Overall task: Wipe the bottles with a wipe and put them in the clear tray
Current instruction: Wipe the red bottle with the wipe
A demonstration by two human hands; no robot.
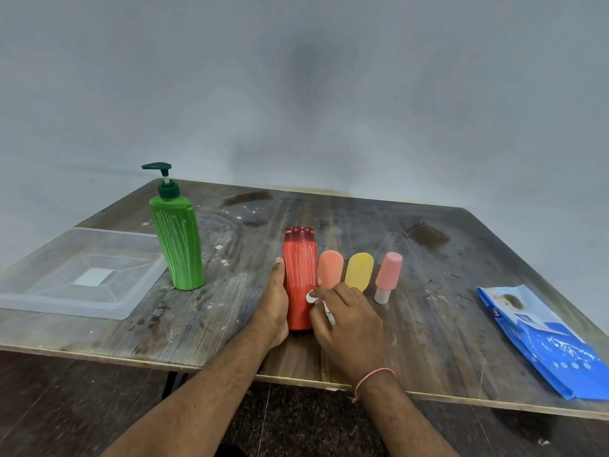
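Clear tray (108, 308) empty, nothing placed yet. Left hand (275, 308) gripping red bottle (299, 278); right hand (349, 328) pinching wipe (311, 296) against it. Four more bottles unwiped.

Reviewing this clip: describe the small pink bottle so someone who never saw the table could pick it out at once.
On the wooden table, a row of bottles stands just beyond the hands, starting with the red bottle that the left hand holds. The small pink bottle is the row's right end, beside the yellow one. Alone there, it has a pale narrow base under a wider pink top.
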